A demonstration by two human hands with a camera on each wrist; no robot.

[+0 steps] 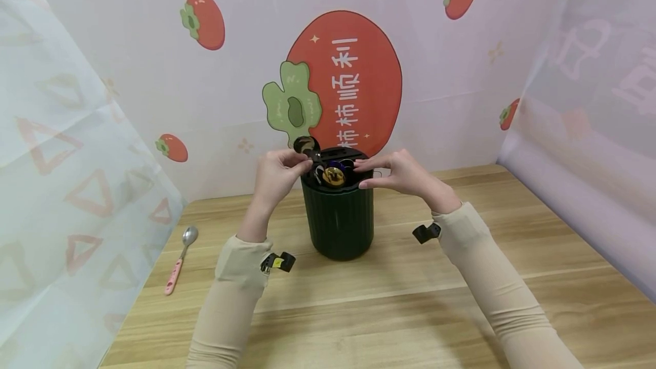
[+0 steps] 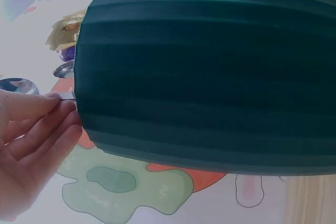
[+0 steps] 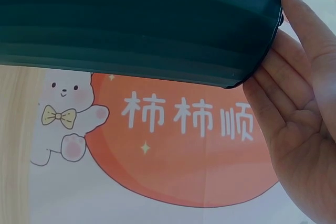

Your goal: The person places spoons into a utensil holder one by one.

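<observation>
A dark green ribbed utensil holder (image 1: 339, 224) with a black top stands upright near the back of the table. My left hand (image 1: 279, 175) is at its left rim, pinching the thin handle of a metal spoon (image 1: 306, 144) between thumb and fingers. The spoon's bowl points up; its lower end is hidden behind the rim. In the holder's opening show a shiny gold piece (image 1: 334, 176) and a purple one beside it, not clear in kind. On the right rim rests my right hand (image 1: 400, 172), its fingers fairly straight over the edge and the thumb at the front.
Another spoon, with a pink handle (image 1: 174, 275), lies on the wooden table (image 1: 359, 312) at the left. Cloth printed with persimmons (image 1: 205, 20) hangs behind the table, and more cloth (image 1: 589, 101) hangs along both sides.
</observation>
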